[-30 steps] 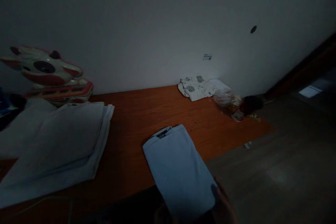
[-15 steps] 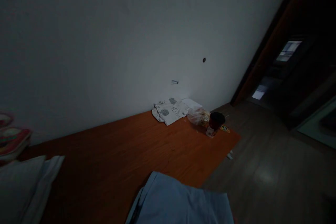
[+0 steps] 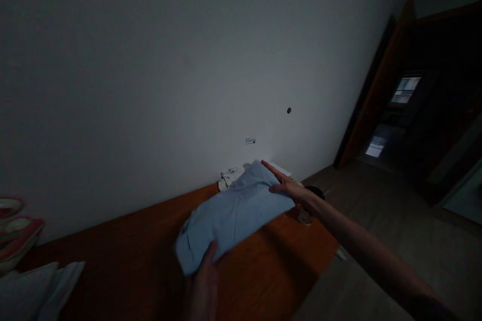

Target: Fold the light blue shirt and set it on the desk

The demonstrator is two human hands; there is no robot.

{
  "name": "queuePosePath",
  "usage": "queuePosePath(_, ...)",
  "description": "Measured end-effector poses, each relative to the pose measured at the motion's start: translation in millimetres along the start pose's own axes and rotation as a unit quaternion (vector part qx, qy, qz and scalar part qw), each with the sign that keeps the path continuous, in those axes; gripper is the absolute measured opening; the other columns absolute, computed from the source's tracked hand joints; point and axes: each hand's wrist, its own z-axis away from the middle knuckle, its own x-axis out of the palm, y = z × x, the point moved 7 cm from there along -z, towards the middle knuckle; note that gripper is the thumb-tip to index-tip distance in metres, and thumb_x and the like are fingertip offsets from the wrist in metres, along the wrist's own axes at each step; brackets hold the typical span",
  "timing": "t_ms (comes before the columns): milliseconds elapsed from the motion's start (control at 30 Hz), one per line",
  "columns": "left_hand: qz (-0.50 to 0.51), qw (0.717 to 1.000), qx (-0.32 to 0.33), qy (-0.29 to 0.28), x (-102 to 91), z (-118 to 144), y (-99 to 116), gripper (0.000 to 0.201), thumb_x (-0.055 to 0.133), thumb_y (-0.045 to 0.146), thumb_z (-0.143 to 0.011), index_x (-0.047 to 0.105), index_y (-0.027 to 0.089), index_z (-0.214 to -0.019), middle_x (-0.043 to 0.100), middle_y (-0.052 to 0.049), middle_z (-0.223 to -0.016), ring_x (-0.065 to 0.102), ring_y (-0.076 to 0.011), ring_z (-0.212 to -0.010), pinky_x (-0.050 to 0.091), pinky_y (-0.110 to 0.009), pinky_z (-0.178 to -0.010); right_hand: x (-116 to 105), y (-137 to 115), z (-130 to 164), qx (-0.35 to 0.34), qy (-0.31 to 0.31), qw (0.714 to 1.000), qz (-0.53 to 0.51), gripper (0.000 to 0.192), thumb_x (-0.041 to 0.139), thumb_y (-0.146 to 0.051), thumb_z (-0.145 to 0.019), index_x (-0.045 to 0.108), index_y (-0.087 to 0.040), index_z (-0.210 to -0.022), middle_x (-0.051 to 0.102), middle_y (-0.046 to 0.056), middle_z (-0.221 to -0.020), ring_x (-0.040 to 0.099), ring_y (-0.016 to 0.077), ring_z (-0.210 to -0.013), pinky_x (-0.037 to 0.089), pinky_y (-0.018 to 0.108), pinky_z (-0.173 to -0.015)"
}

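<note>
A folded light-blue cloth [image 3: 237, 210], perhaps a garment, hangs tilted above the brown table between my two hands. My right hand [image 3: 288, 186] grips its far right end, thumb on top and fingers along the edge. At the near left edge, my left hand [image 3: 205, 278] holds the cloth with the thumb over it; its other fingers are hidden beneath. Behind the cloth, partly covered, lies a white printed fabric [image 3: 229, 176] against the wall.
The brown table [image 3: 150, 230] runs along a pale wall. A dark-lidded cup [image 3: 306, 215] stands at its right end, partly behind my arm. Folded pale cloths [image 3: 33, 291] and a red-and-white container [image 3: 18, 238] are at the left. A doorway [image 3: 399, 110] opens at far right.
The blue cloth has moved up and forward over the table from the bottom edge. Both my hands have come into view holding it. The view has tilted slightly upward.
</note>
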Motion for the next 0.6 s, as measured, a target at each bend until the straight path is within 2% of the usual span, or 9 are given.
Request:
queuePosePath(67, 0.211, 0.977, -0.031, -0.027, 38.0, -58, 16, 0.083, 0.074, 0.043, -0.096, 0.038, 0.035, -0.171, 0.053, -0.008, -0.17, 0.064, -0.0314, -0.144, 0.06, -0.053, -0.116, -39, -1, -58, 0.017, 0.027, 0.989, 0.143, 0.099, 0.06, -0.026, -0.09, 0.019, -0.031, -0.18, 0.038, 0.007, -0.178, 0.056, 0.0316, -0.149, 0.049, 0.051, -0.123)
queuePosePath(133, 0.295, 0.948, -0.081, -0.084, 73.9, -103, 22, 0.068, 0.07, 0.034, -0.099, 0.047, 0.023, -0.162, 0.061, -0.015, -0.161, 0.072, -0.0286, -0.134, 0.057, -0.052, -0.119, -70, 6, -101, 0.038, 0.039, 0.979, 0.195, 0.094, 0.059, -0.026, -0.093, 0.022, -0.027, -0.18, 0.047, 0.011, -0.173, 0.063, 0.0305, -0.141, 0.053, 0.049, -0.118)
queuePosePath(200, 0.274, 0.936, -0.152, -0.157, 98.4, -125, 7, 0.053, 0.059, 0.038, -0.106, 0.053, 0.016, -0.154, 0.068, -0.021, -0.151, 0.076, -0.0285, -0.126, 0.054, -0.054, -0.121, -90, 25, -130, 0.068, 0.048, 0.972, 0.22, 0.088, 0.06, -0.028, -0.096, 0.028, -0.023, -0.178, 0.052, 0.015, -0.168, 0.065, 0.0298, -0.137, 0.053, 0.049, -0.117)
queuePosePath(267, 0.165, 0.95, -0.168, -0.204, 99.4, -128, -25, 0.052, 0.061, 0.045, -0.104, 0.061, 0.014, -0.145, 0.067, -0.024, -0.152, 0.073, -0.032, -0.133, 0.048, -0.056, -0.125, -94, 53, -147, 0.108, 0.061, 0.959, 0.255, 0.084, 0.06, -0.028, -0.096, 0.034, -0.014, -0.175, 0.051, 0.022, -0.167, 0.062, 0.0321, -0.141, 0.049, 0.052, -0.121)
queuePosePath(333, 0.013, 0.971, -0.107, -0.212, 78.0, -117, -63, 0.059, 0.072, 0.051, -0.094, 0.069, 0.011, -0.137, 0.062, -0.025, -0.157, 0.061, -0.0353, -0.147, 0.041, -0.053, -0.131, -76, 85, -154, 0.143, 0.074, 0.943, 0.29, 0.076, 0.057, -0.026, -0.098, 0.04, -0.006, -0.17, 0.044, 0.028, -0.169, 0.055, 0.036, -0.149, 0.042, 0.056, -0.126)
queuePosePath(400, -0.124, 0.971, -0.047, -0.198, 42.2, -92, -104, 0.069, 0.071, 0.057, -0.09, 0.071, 0.01, -0.14, 0.065, -0.023, -0.154, 0.058, -0.0368, -0.151, 0.038, -0.054, -0.132, -34, 115, -156, 0.155, 0.064, 0.934, 0.314, 0.067, 0.052, -0.028, -0.103, 0.047, -0.005, -0.166, 0.042, 0.028, -0.17, 0.051, 0.0363, -0.153, 0.037, 0.053, -0.13)
queuePosePath(433, -0.195, 0.965, -0.022, -0.177, 18.8, -77, -123, 0.066, 0.069, 0.057, -0.091, 0.074, 0.013, -0.14, 0.068, -0.02, -0.152, 0.061, -0.037, -0.148, 0.04, -0.056, -0.131, -4, 128, -157, 0.15, 0.046, 0.934, 0.321, 0.064, 0.052, -0.033, -0.105, 0.05, -0.008, -0.165, 0.044, 0.025, -0.17, 0.051, 0.0347, -0.154, 0.036, 0.05, -0.131)
queuePosePath(500, -0.287, 0.944, 0.074, -0.145, -28.8, -44, -146, 0.054, 0.065, 0.051, -0.093, 0.078, 0.024, -0.138, 0.069, -0.012, -0.153, 0.063, -0.0347, -0.146, 0.045, -0.055, -0.129, 64, 148, -154, 0.128, -0.011, 0.937, 0.324, 0.07, 0.058, -0.05, -0.105, 0.05, -0.018, -0.167, 0.042, 0.018, -0.174, 0.044, 0.033, -0.159, 0.031, 0.046, -0.134)
queuePosePath(600, -0.391, 0.904, 0.145, -0.097, -104.0, 5, -168, 0.042, 0.064, 0.033, -0.089, 0.086, 0.031, -0.125, 0.075, -0.008, -0.142, 0.068, -0.0371, -0.139, 0.056, -0.06, -0.119, 153, 167, -146, 0.115, -0.086, 0.937, 0.319, 0.096, 0.062, -0.076, -0.097, 0.037, -0.028, -0.176, 0.026, 0.012, -0.183, 0.023, 0.0408, -0.169, 0.02, 0.06, -0.136)
